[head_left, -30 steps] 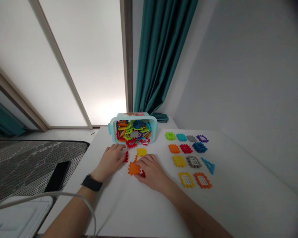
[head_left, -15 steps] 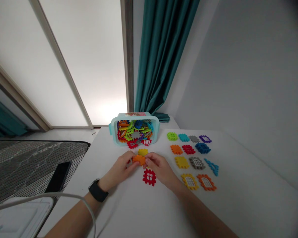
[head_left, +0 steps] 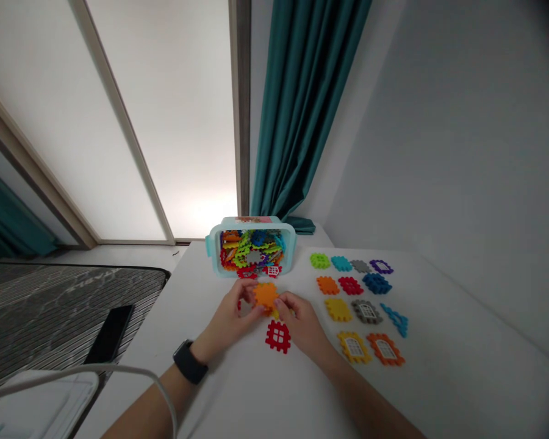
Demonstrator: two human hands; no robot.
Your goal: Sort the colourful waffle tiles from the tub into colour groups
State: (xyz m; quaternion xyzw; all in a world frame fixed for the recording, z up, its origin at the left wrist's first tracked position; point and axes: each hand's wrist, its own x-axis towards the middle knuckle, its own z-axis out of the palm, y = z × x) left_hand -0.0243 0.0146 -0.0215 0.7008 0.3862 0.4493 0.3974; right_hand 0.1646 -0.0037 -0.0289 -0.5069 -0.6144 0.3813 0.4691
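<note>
An orange notched building tile [head_left: 266,295] is held up between my two hands, its flat face turned toward me. My left hand [head_left: 234,314] grips its left edge between thumb and fingers. On the opposite edge, my right hand [head_left: 302,320] pinches the tile near its lower right corner. A bit of yellow shows just under the tile, mostly hidden by it. Below the hands a red window tile [head_left: 278,336] lies flat on the white table [head_left: 265,390]. A small red piece peeks out by my left fingers, largely covered.
Behind the hands, a pale-blue bin [head_left: 213,256] lies with its opening toward me, full of coloured tiles. Several tiles sit in rows at the right, including a yellow one [head_left: 337,310] and a blue stack [head_left: 377,283]. A white cable [head_left: 119,367] crosses the lower left.
The orange tile has tipped up, so more of its face shows, and it now covers most of the yellow piece behind it. The whole view has shifted slightly.
</note>
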